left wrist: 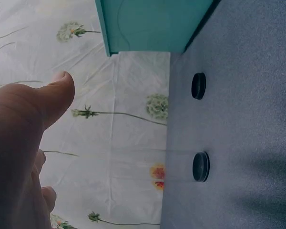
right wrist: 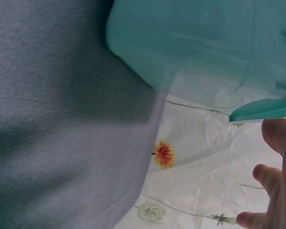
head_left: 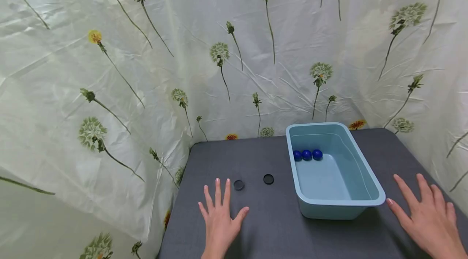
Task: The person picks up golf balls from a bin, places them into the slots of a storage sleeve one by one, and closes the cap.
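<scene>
My left hand point(head_left: 221, 224) hovers over the dark table with its fingers spread and nothing in it. Just beyond its fingertips lies a small black round lid-like disc point(head_left: 239, 185) with a raised rim. A second such disc point(head_left: 268, 179) lies to the right of the first; the left wrist view shows both, the nearer disc point(left wrist: 200, 166) and the farther disc point(left wrist: 198, 86). On the right stands a light blue plastic tub point(head_left: 329, 177). Three dark blue balls point(head_left: 306, 155) sit in its far left corner. My right hand point(head_left: 427, 214), fingers spread, is beside the tub's near right corner, holding nothing.
The grey table point(head_left: 219, 157) ends at a white curtain point(head_left: 153, 68) printed with dandelions, which hangs behind it and along both sides. The tub's high walls point(right wrist: 195, 43) rise close to the right hand.
</scene>
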Demonstrator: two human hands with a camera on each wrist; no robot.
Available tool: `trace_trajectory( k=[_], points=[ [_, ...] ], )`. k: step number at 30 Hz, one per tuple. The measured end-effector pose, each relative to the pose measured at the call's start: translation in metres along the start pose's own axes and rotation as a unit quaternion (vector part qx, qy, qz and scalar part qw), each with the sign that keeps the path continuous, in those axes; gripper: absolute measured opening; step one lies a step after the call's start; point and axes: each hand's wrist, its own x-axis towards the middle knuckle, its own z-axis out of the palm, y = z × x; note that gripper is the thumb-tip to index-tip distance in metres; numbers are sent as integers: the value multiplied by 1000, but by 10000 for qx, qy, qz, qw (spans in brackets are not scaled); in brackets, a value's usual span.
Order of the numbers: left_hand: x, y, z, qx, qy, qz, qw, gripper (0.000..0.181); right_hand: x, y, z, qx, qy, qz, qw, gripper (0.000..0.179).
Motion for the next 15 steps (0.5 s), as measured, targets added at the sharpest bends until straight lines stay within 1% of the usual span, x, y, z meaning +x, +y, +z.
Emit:
trace_trajectory(
  k=[2, 4, 6, 9, 11, 15],
  points=[
    [1, -1, 0, -81, 48, 46, 9999, 99, 1, -3, -4, 104, 139, -108, 9998, 95],
    [4, -3, -1, -227, 221, 142, 9994, 100, 4, -7, -9, 292, 312, -278, 9987, 91],
    [7, -4, -2, -481, 408, 244, 9977, 101, 9, -12, -14, 457, 491, -473, 9966, 88],
    [14, -6, -5, -884, 683, 411, 9929, 101, 21, -19, -23, 639, 703, -807, 9922, 86],
    [20, -7, -8, -1140, 745, 471, 9896, 101, 29, -24, -29, 682, 806, -1011, 9893, 86],
    [33, -12, -11, -1499, 796, 551, 9840, 99, 47, -33, -41, 816, 909, -1404, 9825, 85]
  ],
)
